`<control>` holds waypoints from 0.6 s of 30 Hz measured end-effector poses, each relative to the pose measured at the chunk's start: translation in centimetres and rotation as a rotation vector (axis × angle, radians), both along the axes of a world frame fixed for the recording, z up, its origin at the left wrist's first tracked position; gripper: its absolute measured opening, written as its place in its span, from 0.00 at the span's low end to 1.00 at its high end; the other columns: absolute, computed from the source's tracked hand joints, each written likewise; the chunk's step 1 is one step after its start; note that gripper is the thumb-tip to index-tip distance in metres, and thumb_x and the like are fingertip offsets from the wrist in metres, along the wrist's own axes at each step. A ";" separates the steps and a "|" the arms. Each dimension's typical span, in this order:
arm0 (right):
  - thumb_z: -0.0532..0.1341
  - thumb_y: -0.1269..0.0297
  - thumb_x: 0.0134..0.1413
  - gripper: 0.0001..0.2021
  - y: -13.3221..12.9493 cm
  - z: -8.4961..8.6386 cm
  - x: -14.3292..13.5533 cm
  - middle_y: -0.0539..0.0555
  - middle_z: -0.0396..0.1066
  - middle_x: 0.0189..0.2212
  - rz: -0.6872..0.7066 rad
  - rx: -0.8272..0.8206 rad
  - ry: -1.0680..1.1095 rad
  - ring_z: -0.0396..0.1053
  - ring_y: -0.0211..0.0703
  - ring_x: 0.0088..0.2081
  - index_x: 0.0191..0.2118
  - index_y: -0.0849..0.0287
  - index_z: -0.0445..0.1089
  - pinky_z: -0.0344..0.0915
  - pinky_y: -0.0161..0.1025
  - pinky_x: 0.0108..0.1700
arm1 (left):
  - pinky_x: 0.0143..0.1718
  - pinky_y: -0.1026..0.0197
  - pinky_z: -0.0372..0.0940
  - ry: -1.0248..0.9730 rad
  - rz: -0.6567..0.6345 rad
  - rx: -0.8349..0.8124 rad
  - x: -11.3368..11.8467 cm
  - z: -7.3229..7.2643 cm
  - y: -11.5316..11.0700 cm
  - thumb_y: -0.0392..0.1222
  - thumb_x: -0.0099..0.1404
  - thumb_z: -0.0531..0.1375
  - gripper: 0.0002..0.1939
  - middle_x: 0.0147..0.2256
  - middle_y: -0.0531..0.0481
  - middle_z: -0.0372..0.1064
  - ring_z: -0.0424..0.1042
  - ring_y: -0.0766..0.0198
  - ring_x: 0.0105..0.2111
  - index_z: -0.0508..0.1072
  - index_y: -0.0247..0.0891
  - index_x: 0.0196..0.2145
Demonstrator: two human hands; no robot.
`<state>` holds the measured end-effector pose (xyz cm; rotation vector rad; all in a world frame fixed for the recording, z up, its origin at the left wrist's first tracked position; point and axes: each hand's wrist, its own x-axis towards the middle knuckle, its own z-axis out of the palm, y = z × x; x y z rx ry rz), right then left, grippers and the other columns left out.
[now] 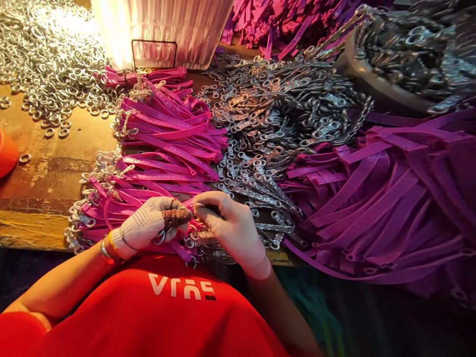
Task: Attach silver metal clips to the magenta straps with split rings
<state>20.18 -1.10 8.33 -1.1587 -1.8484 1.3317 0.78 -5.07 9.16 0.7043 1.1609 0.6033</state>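
Observation:
My left hand, in a white dotted knit glove with brown fingertips, is closed on the end of a pink strap. Several metal rings show under its curled fingers. Thumb and forefinger of my right hand, in a thin pale glove, pinch at the same strap end, almost touching the left fingertips. The exact joint between them is too small to make out. Below and around both hands lie pink straps with metal links at their left ends. Twisted metal chain pieces lie beyond the right hand.
Loose metal rings are heaped at the far left of the wooden table. A translucent ribbed bin stands at the back. Purple straps pile up on the right, below a tub of chain pieces. An orange container sits left.

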 end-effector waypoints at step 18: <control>0.62 0.68 0.62 0.05 -0.1 0.2 0.4 0.47 0.79 0.36 0.185 0.031 -0.110 0.74 0.39 0.36 0.40 0.53 0.77 0.67 0.35 0.40 | 0.17 0.68 0.52 0.174 -0.075 0.147 -0.4 0.0 -0.3 0.57 0.64 0.63 0.20 0.22 0.56 0.66 0.58 0.72 0.17 0.72 0.35 0.35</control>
